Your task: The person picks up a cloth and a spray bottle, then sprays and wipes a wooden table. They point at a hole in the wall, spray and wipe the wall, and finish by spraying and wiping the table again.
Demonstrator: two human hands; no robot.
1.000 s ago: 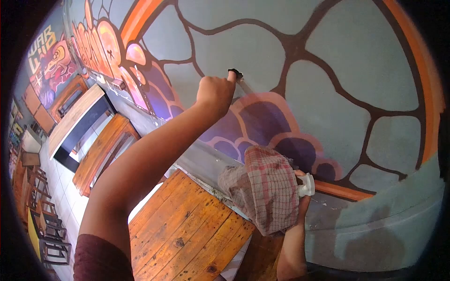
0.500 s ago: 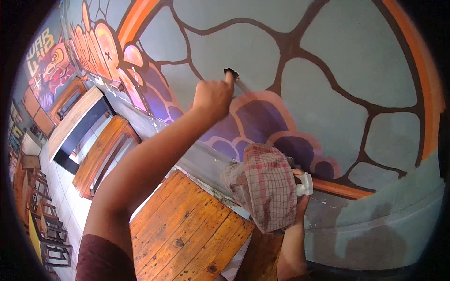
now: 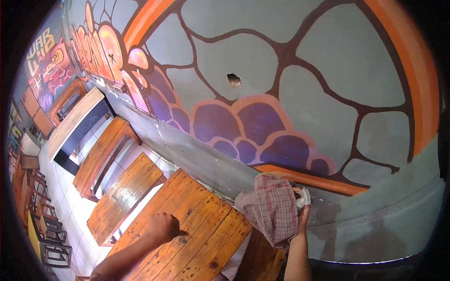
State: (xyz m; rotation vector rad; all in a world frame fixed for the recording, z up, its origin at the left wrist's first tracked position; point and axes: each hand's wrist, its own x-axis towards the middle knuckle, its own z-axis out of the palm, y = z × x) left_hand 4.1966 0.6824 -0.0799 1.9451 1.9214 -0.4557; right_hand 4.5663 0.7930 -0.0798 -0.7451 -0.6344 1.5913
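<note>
My left hand [image 3: 164, 228] is over the wooden table, with its fingers curled in and its thumb out to the side. Nothing shows in it. Near the wall's lower edge, my right hand [image 3: 303, 216] is closed around a white plastic piece with a flared end [image 3: 303, 198] and a grey-and-red checked cloth [image 3: 273, 208]. The cloth drapes over and hides most of what the hand grips. Above both hands, the painted wall [image 3: 243, 51] has a small ragged hole [image 3: 234, 80] with a dark inside.
Directly below me is a plank table [image 3: 187, 206]. Beyond it stand a wooden bench [image 3: 124, 196], another wooden table [image 3: 101, 157] and a light-topped counter [image 3: 77, 119] along the wall. Chairs [image 3: 49, 234] line the left side of the tiled floor [image 3: 65, 201].
My left hand has come away from the wall hole and dropped down over the table. The right hand, with the cloth and white piece, sits slightly lower in view.
</note>
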